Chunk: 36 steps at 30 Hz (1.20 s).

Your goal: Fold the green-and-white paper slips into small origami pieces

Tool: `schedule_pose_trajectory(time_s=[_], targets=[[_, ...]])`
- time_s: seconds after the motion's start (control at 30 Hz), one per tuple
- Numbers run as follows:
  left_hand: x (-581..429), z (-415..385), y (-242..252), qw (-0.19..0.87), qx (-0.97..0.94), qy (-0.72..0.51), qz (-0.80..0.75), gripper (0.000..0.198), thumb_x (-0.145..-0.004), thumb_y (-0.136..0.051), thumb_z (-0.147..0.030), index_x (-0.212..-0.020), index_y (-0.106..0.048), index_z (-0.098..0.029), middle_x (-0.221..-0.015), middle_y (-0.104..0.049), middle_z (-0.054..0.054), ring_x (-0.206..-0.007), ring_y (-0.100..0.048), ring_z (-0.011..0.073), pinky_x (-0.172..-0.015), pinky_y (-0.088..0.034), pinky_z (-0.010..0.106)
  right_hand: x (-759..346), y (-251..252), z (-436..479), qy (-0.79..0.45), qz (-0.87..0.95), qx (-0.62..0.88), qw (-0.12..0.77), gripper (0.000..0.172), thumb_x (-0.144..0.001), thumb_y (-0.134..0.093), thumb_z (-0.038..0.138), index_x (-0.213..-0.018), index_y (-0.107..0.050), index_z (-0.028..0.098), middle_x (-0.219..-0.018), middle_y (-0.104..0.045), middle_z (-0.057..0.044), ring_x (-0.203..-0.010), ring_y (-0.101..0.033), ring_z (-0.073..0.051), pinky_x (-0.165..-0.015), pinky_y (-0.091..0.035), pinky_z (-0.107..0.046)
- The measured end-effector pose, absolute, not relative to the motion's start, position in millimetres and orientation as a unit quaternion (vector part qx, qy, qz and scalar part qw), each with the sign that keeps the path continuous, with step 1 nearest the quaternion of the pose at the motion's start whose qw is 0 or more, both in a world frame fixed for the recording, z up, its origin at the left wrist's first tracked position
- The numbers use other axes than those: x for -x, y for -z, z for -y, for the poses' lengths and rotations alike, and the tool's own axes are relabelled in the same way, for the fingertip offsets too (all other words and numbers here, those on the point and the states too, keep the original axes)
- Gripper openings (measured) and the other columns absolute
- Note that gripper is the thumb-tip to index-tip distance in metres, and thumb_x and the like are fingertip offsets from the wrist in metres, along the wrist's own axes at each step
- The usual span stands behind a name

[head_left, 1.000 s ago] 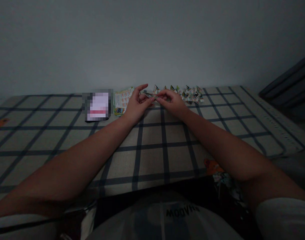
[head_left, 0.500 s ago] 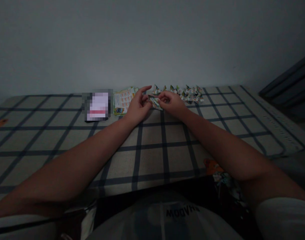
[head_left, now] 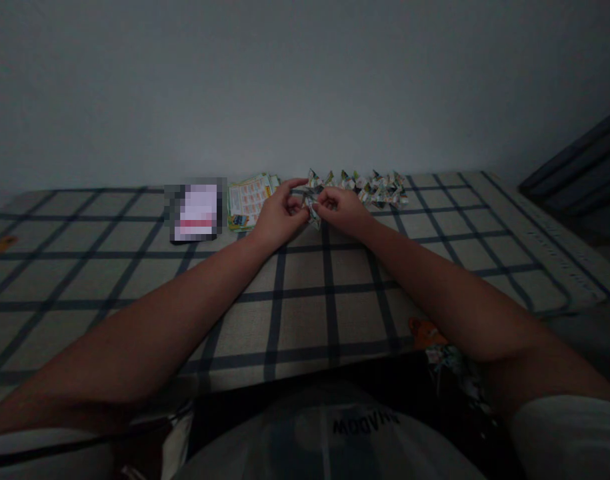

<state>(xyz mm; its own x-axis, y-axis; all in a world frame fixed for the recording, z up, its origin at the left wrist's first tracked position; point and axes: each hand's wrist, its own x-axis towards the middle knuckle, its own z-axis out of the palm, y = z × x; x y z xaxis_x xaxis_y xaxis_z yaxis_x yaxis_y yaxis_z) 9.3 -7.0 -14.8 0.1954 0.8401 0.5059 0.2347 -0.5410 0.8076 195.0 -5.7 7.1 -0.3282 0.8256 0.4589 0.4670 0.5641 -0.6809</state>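
Between my two hands is a small piece of folded printed paper, with a point sticking down toward me. My left hand pinches its left side between thumb and fingers, the index finger stretched out above it. My right hand grips the right side with curled fingers. Part of the paper is hidden by the fingertips. Just left of my left hand lies a stack of printed leaflets. Behind and right of my right hand sit several folded paper pieces with pointed tips.
A checked cloth covers the table, which stands against a grey wall. A phone-like device with a blurred-out bright screen lies left of the leaflets. An orange shape shows at the near table edge.
The paper between my hands has gone from a flatter strip to a shape with a point hanging down. Both hands have drawn closer together, the left one shifting slightly right.
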Motion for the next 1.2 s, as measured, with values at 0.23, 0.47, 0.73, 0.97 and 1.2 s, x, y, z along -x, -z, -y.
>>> schedule_pose_trajectory(time_s=[0.23, 0.47, 0.73, 0.97, 1.2], targets=[[-10.2, 9.7, 12.0, 0.281, -0.713, -0.513, -0.386, 0.057, -0.074, -0.072, -0.02, -0.128, -0.057, -0.024, -0.073, -0.068, -0.004, -0.061, -0.062, 0.0113, -0.057, -0.046, 0.022, -195.5, -9.9, 5.8, -0.2, 0.786, 0.431, 0.395, 0.017, -0.077, -0.062, 0.03, -0.067, -0.053, 0.021, -0.062, -0.055, 0.001, -0.064, -0.045, -0.014, -0.062, -0.032, -0.028], [-9.4, 9.9, 11.2, 0.266, -0.712, -0.509, -0.404, 0.056, -0.075, -0.072, -0.016, -0.128, -0.057, -0.025, -0.075, -0.068, -0.004, -0.062, -0.061, 0.0132, -0.061, -0.047, 0.025, -195.2, -13.3, 4.9, -0.213, 0.782, 0.443, 0.383, 0.017, -0.077, -0.062, 0.028, -0.066, -0.053, 0.02, -0.063, -0.055, 0.001, -0.062, -0.047, -0.014, -0.061, -0.032, -0.029], [-9.4, 10.6, 7.3, 0.246, -0.712, -0.511, -0.414, 0.054, -0.073, -0.071, -0.017, -0.125, -0.058, -0.023, -0.072, -0.065, -0.005, -0.062, -0.061, 0.0126, -0.061, -0.046, 0.025, -194.6, -18.0, 6.9, -0.207, 0.785, 0.457, 0.364, 0.017, -0.079, -0.063, 0.03, -0.068, -0.058, 0.018, -0.063, -0.057, 0.0, -0.062, -0.047, -0.014, -0.062, -0.033, -0.028], [-10.3, 12.1, 6.1, 0.225, -0.715, -0.505, -0.428, 0.053, -0.073, -0.068, -0.017, -0.124, -0.056, -0.022, -0.069, -0.061, -0.006, -0.063, -0.061, 0.0117, -0.06, -0.044, 0.023, -194.4, -19.4, 7.0, -0.225, 0.785, 0.458, 0.353, 0.02, -0.08, -0.062, 0.034, -0.07, -0.061, 0.016, -0.062, -0.056, 0.001, -0.06, -0.045, -0.012, -0.062, -0.033, -0.027], [-9.6, 10.5, 7.0, 0.237, -0.713, -0.506, -0.423, 0.051, -0.073, -0.066, -0.015, -0.121, -0.054, -0.024, -0.069, -0.058, -0.007, -0.059, -0.057, 0.0105, -0.056, -0.041, 0.021, -194.6, -17.1, 5.7, -0.229, 0.787, 0.448, 0.356, 0.022, -0.081, -0.061, 0.034, -0.071, -0.063, 0.015, -0.062, -0.056, 0.001, -0.061, -0.047, -0.012, -0.061, -0.033, -0.027]])
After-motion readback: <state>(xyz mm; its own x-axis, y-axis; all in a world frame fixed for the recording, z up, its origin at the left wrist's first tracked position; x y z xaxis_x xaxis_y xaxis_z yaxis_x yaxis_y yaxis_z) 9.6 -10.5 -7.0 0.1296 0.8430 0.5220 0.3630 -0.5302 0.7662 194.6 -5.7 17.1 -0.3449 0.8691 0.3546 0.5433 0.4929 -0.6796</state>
